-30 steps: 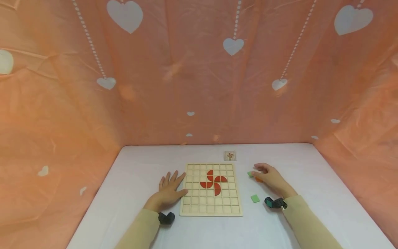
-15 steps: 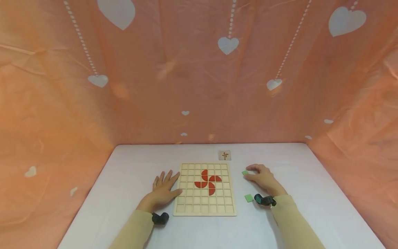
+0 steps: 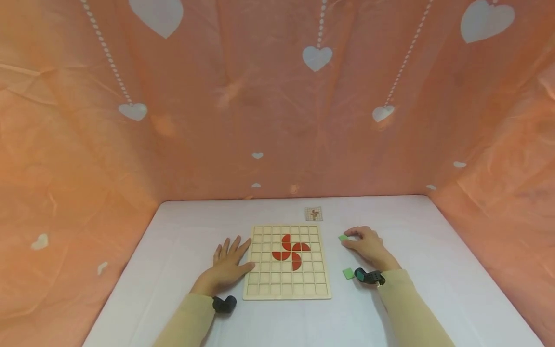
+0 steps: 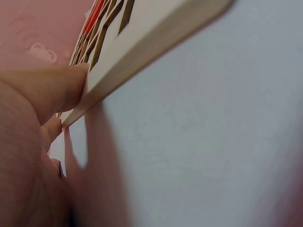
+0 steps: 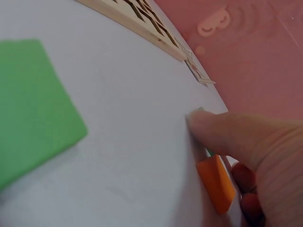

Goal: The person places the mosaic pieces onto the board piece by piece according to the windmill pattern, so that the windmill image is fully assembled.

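Note:
In the head view my left hand (image 3: 226,272) lies spread at the left edge of the wooden grid board (image 3: 286,290), thumb and fingertips touching it. The left wrist view shows its thumb (image 4: 66,87) against the board's side. Several red quarter-circle tiles (image 3: 296,262) form a pinwheel in the grid. Right of the board, my right hand (image 3: 367,246) pinches a green square tile (image 3: 342,237) between thumb and fingers. Below that hand, an orange piece (image 5: 216,183) shows in the right wrist view, hidden in the head view. Another green square tile (image 3: 348,273) lies nearer me.
A small pattern card (image 3: 314,214) printed with a pinwheel lies behind the board's far right corner. White cloth (image 3: 208,217) covers the table. Orange sheeting with hearts (image 3: 277,120) rises at the back and both sides.
The head view has shifted slightly. My right thumb and fingers have closed in on the far green tile, and the hand now covers the orange piece. My left hand stays at the board.

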